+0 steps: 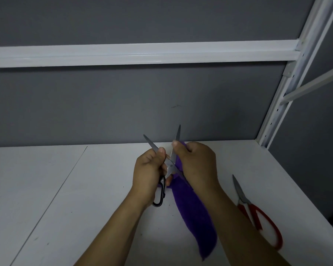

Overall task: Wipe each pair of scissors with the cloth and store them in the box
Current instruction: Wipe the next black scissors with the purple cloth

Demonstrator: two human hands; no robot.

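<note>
1. Nearest my lens is the right forearm (244, 223), crossing over part of the red-handled scissors (258, 214), which lie flat on the white shelf (65, 189) close to its right edge.
2. The left hand (150, 171) is curled round the black-handled scissors (170, 166) near pivot and handle, with the blades spread in a V above the shelf.
3. The right hand (196, 164) clenches the purple cloth (198, 223) round the right-hand blade; the cloth's tail trails down to the shelf.
4. Risks, as I judge them: the left thumb sits against the bare blade, so a slip could cut it. Cloth sliding off the tip would expose the right fingers. A forearm swing might knock the red pair off.
5. No box is in view, so I cannot tell what it holds.
</note>
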